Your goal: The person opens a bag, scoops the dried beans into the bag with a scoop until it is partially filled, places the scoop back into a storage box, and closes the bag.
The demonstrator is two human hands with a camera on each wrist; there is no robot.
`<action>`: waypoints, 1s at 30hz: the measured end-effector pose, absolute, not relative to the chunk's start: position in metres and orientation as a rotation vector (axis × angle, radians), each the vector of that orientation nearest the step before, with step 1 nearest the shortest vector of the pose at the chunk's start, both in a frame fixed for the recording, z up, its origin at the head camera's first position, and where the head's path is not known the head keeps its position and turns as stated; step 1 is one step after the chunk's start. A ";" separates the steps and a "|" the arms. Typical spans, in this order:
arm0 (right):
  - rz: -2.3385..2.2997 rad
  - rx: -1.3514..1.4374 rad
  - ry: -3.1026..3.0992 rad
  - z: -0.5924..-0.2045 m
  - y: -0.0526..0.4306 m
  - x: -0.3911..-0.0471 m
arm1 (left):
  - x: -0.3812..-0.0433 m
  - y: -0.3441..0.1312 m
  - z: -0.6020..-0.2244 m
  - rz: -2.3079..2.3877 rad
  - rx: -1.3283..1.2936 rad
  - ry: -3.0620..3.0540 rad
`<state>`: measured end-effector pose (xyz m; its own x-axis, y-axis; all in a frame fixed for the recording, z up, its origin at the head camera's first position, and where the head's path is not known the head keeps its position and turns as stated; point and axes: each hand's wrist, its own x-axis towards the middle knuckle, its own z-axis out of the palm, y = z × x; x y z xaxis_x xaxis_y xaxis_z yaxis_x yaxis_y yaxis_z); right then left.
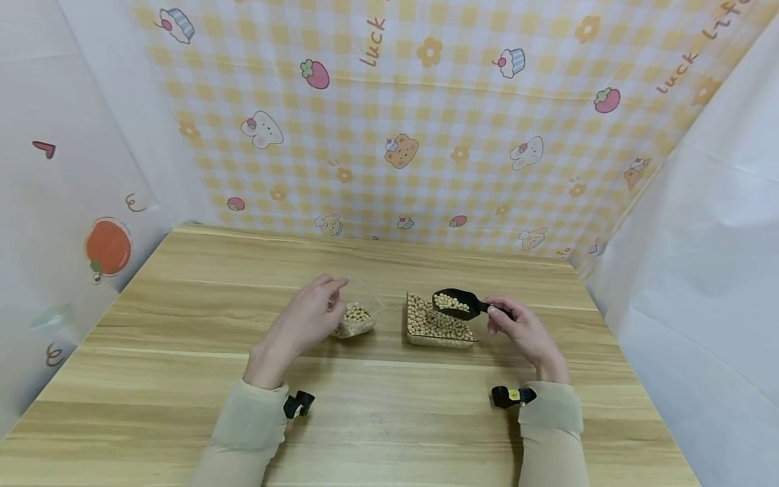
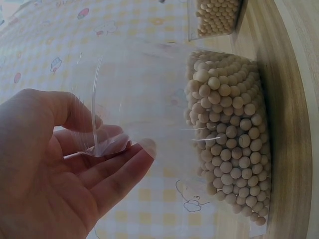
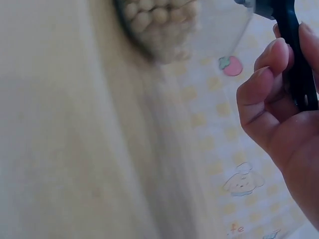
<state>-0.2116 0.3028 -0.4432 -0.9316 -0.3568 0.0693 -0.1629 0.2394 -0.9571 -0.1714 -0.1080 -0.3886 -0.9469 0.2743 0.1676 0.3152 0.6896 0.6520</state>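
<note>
My left hand [image 1: 307,314] pinches the top edge of a clear plastic bag [image 2: 144,94], thumb on one side and fingers on the other. Pale round beans, which look like soybeans [image 2: 232,134], fill the bag's lower part, and it stands upright on the table. My right hand [image 1: 522,331] grips the handle of a black scoop [image 1: 473,304] that carries a load of the same beans. The scoop is over the back right of a clear rectangular container [image 1: 441,342] full of beans. Only the handle end of the scoop shows in the right wrist view.
The bag and the container stand side by side on a wood-grain table [image 1: 389,419], with a gap between them. Behind the table hangs a yellow checked cloth [image 1: 365,135] with cartoon prints. White sheets [image 1: 706,223] close off both sides.
</note>
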 end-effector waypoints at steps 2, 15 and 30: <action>-1.805 -0.512 2.330 -0.439 0.302 -0.211 | -0.171 -0.108 -0.389 -1.112 -0.494 -2.837; -1.819 -0.651 2.425 -0.401 0.263 -0.204 | -0.172 -0.110 -0.388 -1.114 -0.498 -2.843; -1.651 -0.753 2.519 -0.386 0.181 -0.192 | -0.172 -0.108 -0.388 -1.090 -0.498 -2.853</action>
